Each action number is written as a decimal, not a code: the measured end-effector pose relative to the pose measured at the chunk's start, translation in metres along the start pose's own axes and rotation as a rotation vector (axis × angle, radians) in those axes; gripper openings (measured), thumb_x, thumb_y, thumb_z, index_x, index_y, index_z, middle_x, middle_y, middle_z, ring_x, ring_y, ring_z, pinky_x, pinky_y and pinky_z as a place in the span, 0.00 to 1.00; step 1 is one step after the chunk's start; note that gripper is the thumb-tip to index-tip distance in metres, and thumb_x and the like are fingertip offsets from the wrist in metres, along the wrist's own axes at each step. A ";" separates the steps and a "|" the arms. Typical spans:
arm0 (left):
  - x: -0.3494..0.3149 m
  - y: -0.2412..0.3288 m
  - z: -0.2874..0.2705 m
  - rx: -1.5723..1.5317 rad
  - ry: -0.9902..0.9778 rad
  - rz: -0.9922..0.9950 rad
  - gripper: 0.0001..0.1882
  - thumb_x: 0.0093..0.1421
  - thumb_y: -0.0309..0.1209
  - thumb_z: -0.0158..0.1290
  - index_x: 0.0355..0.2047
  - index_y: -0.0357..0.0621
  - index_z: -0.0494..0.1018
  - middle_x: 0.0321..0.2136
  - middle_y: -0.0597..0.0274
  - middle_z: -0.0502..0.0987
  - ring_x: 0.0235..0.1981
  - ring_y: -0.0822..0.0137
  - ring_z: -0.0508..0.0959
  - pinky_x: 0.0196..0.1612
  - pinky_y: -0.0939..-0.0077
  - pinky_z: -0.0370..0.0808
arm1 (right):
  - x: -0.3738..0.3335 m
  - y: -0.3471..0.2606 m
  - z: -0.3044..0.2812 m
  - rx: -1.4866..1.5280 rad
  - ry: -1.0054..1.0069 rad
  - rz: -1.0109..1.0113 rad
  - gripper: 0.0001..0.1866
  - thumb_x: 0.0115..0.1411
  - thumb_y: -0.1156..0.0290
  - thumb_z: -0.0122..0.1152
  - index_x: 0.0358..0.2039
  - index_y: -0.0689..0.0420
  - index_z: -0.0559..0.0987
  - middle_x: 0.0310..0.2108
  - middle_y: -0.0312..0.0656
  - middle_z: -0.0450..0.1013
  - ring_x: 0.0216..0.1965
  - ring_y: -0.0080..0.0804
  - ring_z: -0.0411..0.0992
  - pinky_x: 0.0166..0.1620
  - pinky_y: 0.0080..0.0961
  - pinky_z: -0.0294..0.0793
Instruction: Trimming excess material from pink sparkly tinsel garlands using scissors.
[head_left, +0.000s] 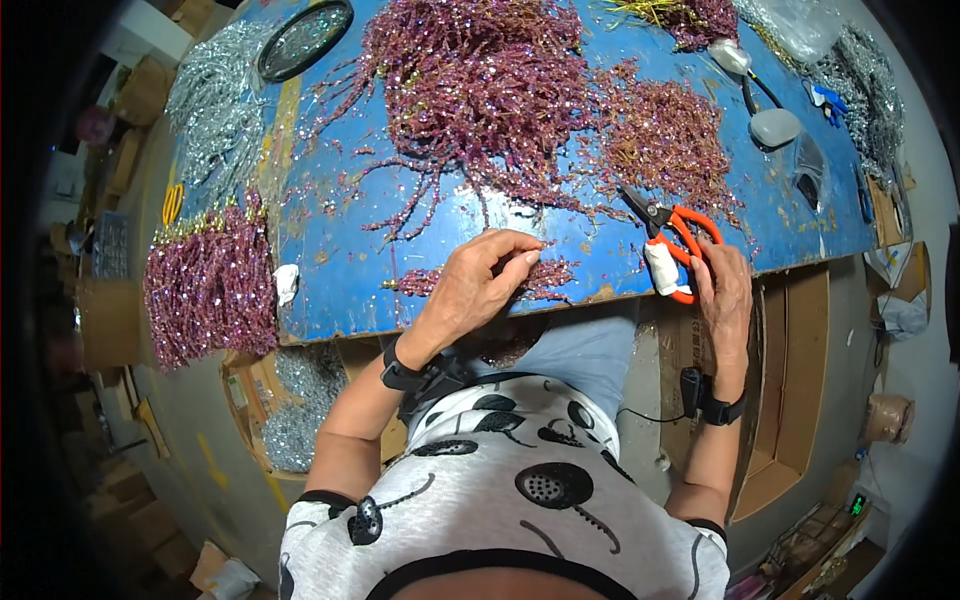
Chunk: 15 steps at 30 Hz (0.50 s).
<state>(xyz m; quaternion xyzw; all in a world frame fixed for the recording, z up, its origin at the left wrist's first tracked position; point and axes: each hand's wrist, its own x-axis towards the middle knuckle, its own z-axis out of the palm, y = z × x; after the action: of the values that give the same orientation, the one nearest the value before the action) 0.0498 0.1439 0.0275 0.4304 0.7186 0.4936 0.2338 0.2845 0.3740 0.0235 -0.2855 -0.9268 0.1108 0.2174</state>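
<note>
My left hand (pixel 480 282) is closed in a pinch at the table's near edge, with a thin bit of pink glitter strand at its fingertips. Under that hand lies a short spray of pink glitter strands (pixel 415 281), partly covered by it. To the right, my right hand (pixel 722 290) has its fingers round the orange handles of small pruning shears (pixel 683 230). One handle is wrapped in white, and the dark blades point away to the upper left. Beyond my hands rises a big heap of pink glitter sprays (pixel 480 85).
Loose pink pieces (pixel 660 130) lie right of the heap. Bundled pink sprays (pixel 212 285) hang over the table's left edge, near silver tinsel strands (pixel 210 105) and a round black tray (pixel 305 40). At right are a white-headed tool (pixel 775 128) and silver tinsel (pixel 865 95). Cardboard boxes (pixel 790 370) stand below.
</note>
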 end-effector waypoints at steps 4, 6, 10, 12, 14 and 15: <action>0.000 -0.003 -0.003 -0.067 -0.061 -0.111 0.12 0.66 0.31 0.50 0.43 0.35 0.76 0.32 0.62 0.80 0.33 0.76 0.77 0.37 0.80 0.73 | 0.008 -0.016 -0.010 -0.051 -0.057 -0.010 0.21 0.54 0.64 0.67 0.46 0.60 0.77 0.39 0.44 0.73 0.42 0.43 0.71 0.44 0.37 0.66; 0.001 0.000 -0.005 -0.122 -0.079 -0.152 0.12 0.67 0.32 0.50 0.43 0.35 0.76 0.30 0.63 0.80 0.32 0.77 0.76 0.37 0.81 0.73 | 0.012 -0.019 -0.011 -0.085 -0.064 -0.025 0.23 0.51 0.62 0.69 0.45 0.59 0.77 0.37 0.43 0.73 0.40 0.42 0.71 0.43 0.36 0.65; 0.002 0.000 -0.005 -0.186 -0.109 -0.207 0.13 0.69 0.32 0.48 0.43 0.35 0.75 0.29 0.65 0.80 0.31 0.79 0.75 0.36 0.82 0.72 | 0.016 -0.015 -0.007 -0.053 -0.082 -0.017 0.22 0.50 0.63 0.70 0.44 0.59 0.77 0.35 0.44 0.72 0.39 0.43 0.71 0.41 0.37 0.65; 0.002 -0.001 -0.004 -0.186 -0.099 -0.203 0.13 0.68 0.32 0.48 0.43 0.35 0.75 0.28 0.61 0.80 0.31 0.73 0.77 0.36 0.78 0.73 | 0.016 -0.013 -0.007 -0.010 -0.110 0.006 0.22 0.50 0.63 0.70 0.43 0.59 0.77 0.35 0.45 0.72 0.38 0.44 0.71 0.40 0.36 0.65; 0.003 -0.001 -0.003 -0.185 -0.089 -0.205 0.13 0.67 0.32 0.48 0.42 0.35 0.76 0.27 0.57 0.80 0.30 0.67 0.78 0.36 0.74 0.74 | 0.016 -0.010 -0.004 -0.006 -0.103 0.008 0.21 0.50 0.64 0.70 0.43 0.59 0.76 0.35 0.45 0.72 0.38 0.45 0.71 0.40 0.37 0.66; 0.004 0.000 -0.003 -0.012 -0.047 -0.022 0.11 0.65 0.30 0.50 0.42 0.35 0.76 0.28 0.56 0.79 0.30 0.63 0.78 0.36 0.72 0.74 | 0.013 -0.008 -0.004 -0.009 -0.095 0.014 0.21 0.50 0.64 0.70 0.43 0.59 0.76 0.35 0.45 0.72 0.38 0.45 0.71 0.39 0.37 0.66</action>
<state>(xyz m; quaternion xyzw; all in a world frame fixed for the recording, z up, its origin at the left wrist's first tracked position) 0.0459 0.1456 0.0289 0.4326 0.7145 0.4852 0.2586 0.2730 0.3749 0.0343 -0.2872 -0.9346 0.1217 0.1711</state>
